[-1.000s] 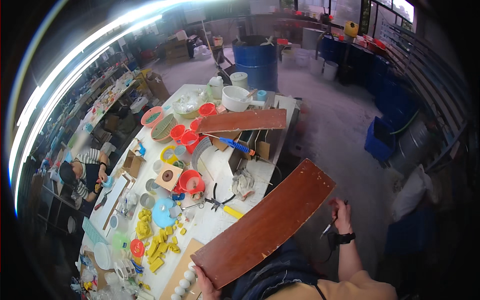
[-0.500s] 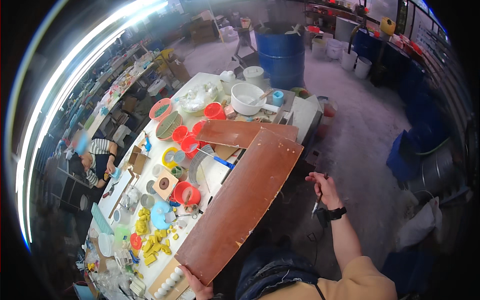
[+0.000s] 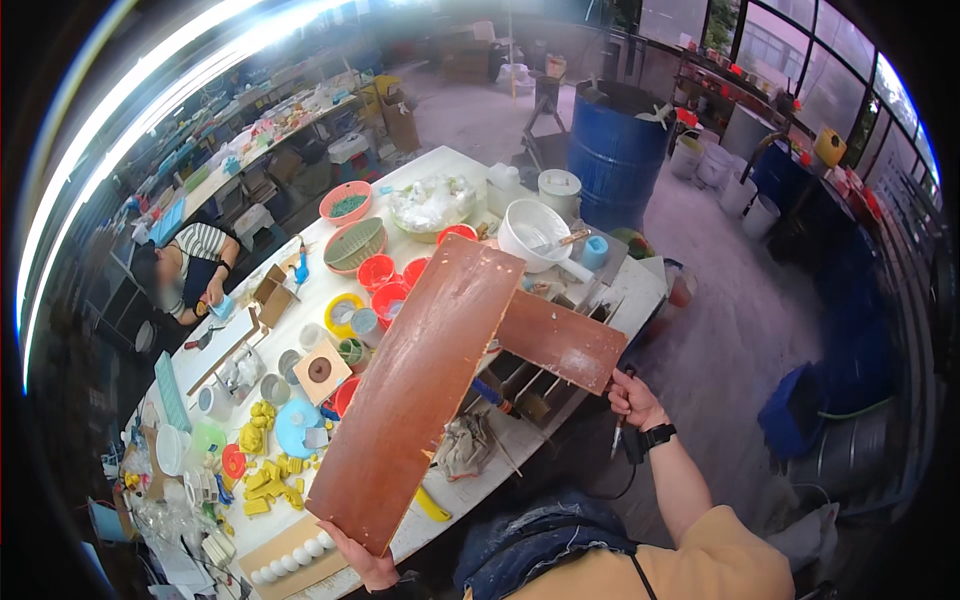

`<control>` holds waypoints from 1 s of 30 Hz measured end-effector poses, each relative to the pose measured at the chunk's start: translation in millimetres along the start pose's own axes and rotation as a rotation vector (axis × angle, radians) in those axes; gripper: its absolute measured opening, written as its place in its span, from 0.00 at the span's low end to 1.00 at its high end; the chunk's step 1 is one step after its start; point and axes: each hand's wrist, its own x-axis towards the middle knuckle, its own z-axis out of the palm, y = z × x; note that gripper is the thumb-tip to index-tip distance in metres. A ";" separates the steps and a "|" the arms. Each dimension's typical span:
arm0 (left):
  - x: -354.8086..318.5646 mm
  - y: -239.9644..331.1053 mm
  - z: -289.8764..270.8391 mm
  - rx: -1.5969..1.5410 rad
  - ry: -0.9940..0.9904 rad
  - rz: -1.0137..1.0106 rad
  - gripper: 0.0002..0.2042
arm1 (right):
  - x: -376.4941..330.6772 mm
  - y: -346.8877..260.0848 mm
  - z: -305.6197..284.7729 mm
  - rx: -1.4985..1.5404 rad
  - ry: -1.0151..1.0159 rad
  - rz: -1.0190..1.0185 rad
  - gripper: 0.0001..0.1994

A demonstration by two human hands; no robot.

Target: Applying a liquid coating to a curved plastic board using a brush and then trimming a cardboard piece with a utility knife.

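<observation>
My left hand (image 3: 362, 558) grips the lower end of a long reddish-brown board (image 3: 415, 385), which slants up across the near part of the table. A second brown board (image 3: 565, 340) passes behind it and sticks out to the right. Beyond its right corner is my right hand (image 3: 637, 403), fingers closed round a slim pen-like tool (image 3: 616, 436) that points down; its exact kind is unclear. The fingertips meet or nearly meet that board's corner; whether they grip it I cannot tell. A crumpled grey glove or cloth (image 3: 463, 447) lies beside the long board.
The white table (image 3: 325, 290) bears red cups (image 3: 377, 272), a white pan (image 3: 533, 232), yellow lumps (image 3: 268, 485) and a row of white balls (image 3: 292, 562). A blue drum (image 3: 618, 150) stands behind it. Across the table sits a person (image 3: 205, 262) in a striped top.
The long board has swung left and steeper, uncovering the table's near edge and the grey glove or cloth. My right hand has come up to the second board's right end, which now reaches farther right.
</observation>
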 end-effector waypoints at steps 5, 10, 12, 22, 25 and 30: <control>-17.1 -19.4 50.1 0.114 0.026 0.172 0.29 | 23.4 -12.4 3.4 -0.051 -0.171 0.127 0.07; -32.7 -74.7 90.3 0.092 0.024 0.252 0.26 | 39.4 -12.6 -7.7 -0.014 -0.218 0.140 0.07; -40.7 -103.7 126.6 0.114 0.057 0.323 0.25 | 37.7 -26.7 -13.7 0.023 -0.217 0.148 0.06; -32.7 -240.5 206.3 -0.016 0.083 0.288 0.20 | -18.6 -152.8 -112.0 -0.025 -0.174 -0.005 0.14; -25.5 -279.9 223.6 -0.067 0.114 0.217 0.20 | -42.2 -184.2 -135.3 -0.036 -0.137 -0.009 0.17; -14.9 -345.2 239.1 -0.188 0.196 0.134 0.19 | -63.9 -216.7 -144.7 -0.038 -0.143 -0.098 0.23</control>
